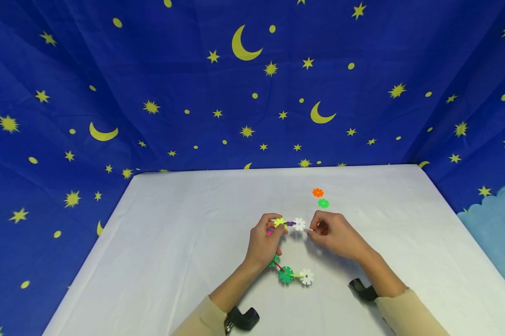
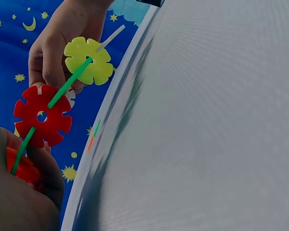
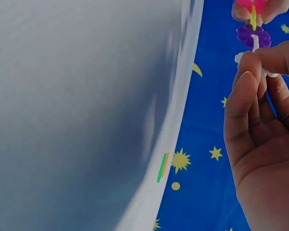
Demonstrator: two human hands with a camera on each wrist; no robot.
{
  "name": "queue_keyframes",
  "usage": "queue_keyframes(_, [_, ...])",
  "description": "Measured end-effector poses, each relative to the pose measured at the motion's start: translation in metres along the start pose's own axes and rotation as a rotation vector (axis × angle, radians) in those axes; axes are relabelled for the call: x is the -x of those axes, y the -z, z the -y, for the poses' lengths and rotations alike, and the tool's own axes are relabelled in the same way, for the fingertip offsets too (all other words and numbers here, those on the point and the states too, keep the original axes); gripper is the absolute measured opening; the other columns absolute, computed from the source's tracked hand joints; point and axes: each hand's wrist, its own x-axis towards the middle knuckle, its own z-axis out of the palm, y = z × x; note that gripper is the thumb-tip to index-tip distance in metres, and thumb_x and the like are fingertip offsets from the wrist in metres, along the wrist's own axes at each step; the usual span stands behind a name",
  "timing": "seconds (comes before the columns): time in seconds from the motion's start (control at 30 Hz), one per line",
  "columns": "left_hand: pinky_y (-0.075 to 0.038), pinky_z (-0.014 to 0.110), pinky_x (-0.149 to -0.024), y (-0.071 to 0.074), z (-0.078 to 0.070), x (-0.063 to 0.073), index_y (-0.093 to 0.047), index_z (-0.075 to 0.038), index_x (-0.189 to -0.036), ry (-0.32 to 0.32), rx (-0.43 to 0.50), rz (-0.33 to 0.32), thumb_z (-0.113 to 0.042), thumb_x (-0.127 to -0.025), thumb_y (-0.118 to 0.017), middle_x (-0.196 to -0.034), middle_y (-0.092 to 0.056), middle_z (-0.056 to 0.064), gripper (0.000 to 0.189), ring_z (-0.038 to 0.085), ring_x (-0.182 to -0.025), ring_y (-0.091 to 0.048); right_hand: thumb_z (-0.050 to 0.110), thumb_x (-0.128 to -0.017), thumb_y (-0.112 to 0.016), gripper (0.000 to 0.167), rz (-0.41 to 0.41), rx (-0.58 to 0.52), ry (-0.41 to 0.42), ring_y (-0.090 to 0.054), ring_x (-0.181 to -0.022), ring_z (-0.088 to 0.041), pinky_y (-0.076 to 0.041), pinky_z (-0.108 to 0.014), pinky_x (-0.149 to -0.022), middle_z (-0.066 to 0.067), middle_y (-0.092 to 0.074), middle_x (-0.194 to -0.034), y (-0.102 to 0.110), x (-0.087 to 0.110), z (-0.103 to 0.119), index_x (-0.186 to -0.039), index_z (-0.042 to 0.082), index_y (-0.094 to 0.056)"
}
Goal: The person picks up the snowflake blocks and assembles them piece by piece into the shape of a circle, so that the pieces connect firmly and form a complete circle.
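A chain of notched plastic discs, joined at right angles, spans my two hands. My left hand pinches it around a yellow disc, beside a purple disc and a white disc. With thumb and fingertips, my right hand grips another white disc, seen edge-on at the chain's end and mostly hidden by the fingers. The chain's other end runs below my left hand through a green disc to a white disc. In the left wrist view, a red disc and yellow disc face the camera.
Two loose discs, one orange and one green, lie on the white-covered table beyond my right hand. Black wrist mounts sit near both sleeves. Blue cloth with yellow moons and stars hangs behind and at the sides.
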Motion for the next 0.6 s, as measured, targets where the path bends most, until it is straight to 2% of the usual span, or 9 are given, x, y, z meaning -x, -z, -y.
queue_keyframes(0.27, [-0.045, 0.031, -0.034, -0.0001, -0.0009, 0.0001, -0.058, -0.006, -0.119, -0.003, 0.003, -0.003, -0.016, -0.094, -0.058, -0.083, -0.07, 0.005, 0.026, 0.019, -0.034, -0.052, 0.01, -0.082, -0.072, 0.018, -0.032, 0.091, -0.005, -0.058, -0.062, -0.01, -0.049, -0.027, -0.055, 0.008, -0.06, -0.074, -0.0021, -0.0009, 0.0053, -0.079, 0.02, -0.058])
queue_keyframes(0.6, [-0.044, 0.032, -0.033, -0.0009, -0.0015, 0.001, -0.058, -0.007, -0.119, -0.024, -0.011, 0.002, -0.017, -0.095, -0.058, -0.082, -0.069, 0.005, 0.026, 0.019, -0.033, -0.051, 0.011, -0.083, -0.072, 0.016, -0.047, 0.102, -0.02, -0.058, -0.065, -0.009, -0.05, -0.027, -0.057, 0.008, -0.06, -0.076, -0.0044, -0.0003, 0.0054, -0.081, 0.02, -0.059])
